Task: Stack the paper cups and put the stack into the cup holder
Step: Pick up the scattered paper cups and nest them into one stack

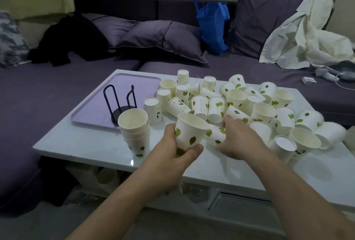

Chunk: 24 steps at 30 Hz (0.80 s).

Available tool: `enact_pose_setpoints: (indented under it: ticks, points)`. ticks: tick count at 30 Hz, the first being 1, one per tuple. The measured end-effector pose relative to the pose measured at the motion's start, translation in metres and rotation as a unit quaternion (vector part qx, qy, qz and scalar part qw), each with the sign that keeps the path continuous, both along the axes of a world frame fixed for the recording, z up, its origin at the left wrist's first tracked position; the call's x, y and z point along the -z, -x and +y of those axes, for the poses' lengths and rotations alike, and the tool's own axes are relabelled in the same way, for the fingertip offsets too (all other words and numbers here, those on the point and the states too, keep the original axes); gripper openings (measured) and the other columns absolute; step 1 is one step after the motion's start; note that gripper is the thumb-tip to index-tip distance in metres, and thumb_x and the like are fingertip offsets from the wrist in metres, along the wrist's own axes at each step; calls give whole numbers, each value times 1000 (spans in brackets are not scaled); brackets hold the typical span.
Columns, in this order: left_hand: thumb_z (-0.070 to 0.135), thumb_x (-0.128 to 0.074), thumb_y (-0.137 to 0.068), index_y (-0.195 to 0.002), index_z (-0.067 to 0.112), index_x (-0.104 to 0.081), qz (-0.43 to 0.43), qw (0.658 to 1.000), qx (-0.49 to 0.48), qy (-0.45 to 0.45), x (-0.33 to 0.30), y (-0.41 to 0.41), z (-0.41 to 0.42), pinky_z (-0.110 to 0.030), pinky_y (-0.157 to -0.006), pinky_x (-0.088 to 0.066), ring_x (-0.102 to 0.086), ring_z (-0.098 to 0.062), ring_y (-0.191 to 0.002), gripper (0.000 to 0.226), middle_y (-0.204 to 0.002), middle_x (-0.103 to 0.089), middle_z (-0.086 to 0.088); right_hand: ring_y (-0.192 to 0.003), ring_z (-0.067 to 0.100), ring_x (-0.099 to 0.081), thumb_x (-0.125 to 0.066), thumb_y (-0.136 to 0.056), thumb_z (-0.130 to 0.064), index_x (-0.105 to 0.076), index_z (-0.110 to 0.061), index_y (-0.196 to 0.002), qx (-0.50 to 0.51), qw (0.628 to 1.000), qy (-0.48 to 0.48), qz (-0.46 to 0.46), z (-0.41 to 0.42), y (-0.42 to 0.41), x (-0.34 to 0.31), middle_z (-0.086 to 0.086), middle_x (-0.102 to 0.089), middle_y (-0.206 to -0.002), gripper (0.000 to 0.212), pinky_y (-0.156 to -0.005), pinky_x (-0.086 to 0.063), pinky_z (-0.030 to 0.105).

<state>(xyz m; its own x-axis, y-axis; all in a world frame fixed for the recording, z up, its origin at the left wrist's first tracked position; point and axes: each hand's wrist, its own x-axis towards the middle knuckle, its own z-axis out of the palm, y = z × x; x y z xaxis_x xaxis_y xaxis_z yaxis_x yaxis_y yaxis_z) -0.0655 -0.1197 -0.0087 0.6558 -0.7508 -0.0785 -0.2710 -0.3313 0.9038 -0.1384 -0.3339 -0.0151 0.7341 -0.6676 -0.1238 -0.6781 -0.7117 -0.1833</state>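
My left hand [173,160] grips an upright white paper cup with green leaves [189,132] above the table's front middle. Lying on its side just right of that cup is another leaf cup [216,134], and my right hand [238,139] is closed around it. A stack of several nested cups [135,130] stands upright at the left. Behind it the black wire cup holder [121,103] stands on a lilac tray [123,90] with nothing in it. Several loose cups [265,109], upright, upside down and tipped over, cover the table's middle and right.
The white glossy table [86,143] has bare surface at its front left. A purple sofa with cushions [163,38], a blue bag [213,26], dark clothes [71,40] and a white cloth [307,36] lie behind. More cups sit on the shelf under the table.
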Motion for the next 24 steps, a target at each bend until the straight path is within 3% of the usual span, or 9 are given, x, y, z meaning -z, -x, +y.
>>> enact_pose_setpoints:
  ticks: [4,8,12,15,17,20,24]
  points:
    - [64,-57,-85,-145,52,-25,20,995,-11,99,-26,-4,16,-12,-85,-49,-55,7,-116,70,-129,-51,34,-95,19,-62,-83,-78,-41,-47,-34,-120,5,977,-155,-145,10,0,-15,-4,-59,-113,56,-72,-53,35]
    - [65,-60,-82,-134,51,-40,-45,984,-78,156,-50,-26,34,-6,-77,-52,-55,1,-119,58,-137,-51,19,-90,16,-63,-81,-84,-53,-48,-35,-119,4,946,-197,-257,21,-1,-24,-10,-60,-105,51,-67,-52,34]
    - [50,-74,-89,-135,44,-48,-71,966,-174,177,-52,-55,51,-22,-93,-50,-59,4,-118,53,-130,-61,20,-93,22,-66,-80,-85,-54,-50,-35,-115,1,920,-227,-320,33,-8,-24,-5,-64,-108,46,-69,-54,37]
    - [32,-79,-91,-129,42,-48,-88,963,-203,152,-48,-65,58,2,-71,-44,-52,33,-93,49,-115,-60,30,-95,25,-66,-81,-85,-51,-51,-35,-115,-8,910,-237,-340,41,-16,-23,-3,-64,-106,46,-68,-49,33]
    - [26,-81,-91,-127,39,-48,-84,967,-207,126,-42,-70,61,9,-64,-38,-48,39,-85,51,-110,-57,32,-95,26,-66,-82,-85,-52,-51,-35,-115,-14,909,-236,-344,45,-21,-23,-3,-65,-107,46,-69,-49,34]
    - [31,-82,-89,-126,37,-49,-82,973,-206,72,-33,-76,66,0,-63,-43,-51,32,-88,50,-108,-55,32,-94,24,-67,-82,-85,-51,-51,-33,-117,-19,907,-238,-346,52,-28,-24,-3,-66,-108,48,-69,-53,35]
    - [31,-86,-85,-131,35,-46,-67,977,-199,27,-22,-86,71,-14,-74,-38,-54,2,-100,61,-114,-53,24,-96,14,-63,-84,-85,-45,-51,-29,-118,-34,895,-233,-378,64,-38,-31,-10,-62,-108,49,-71,-48,27]
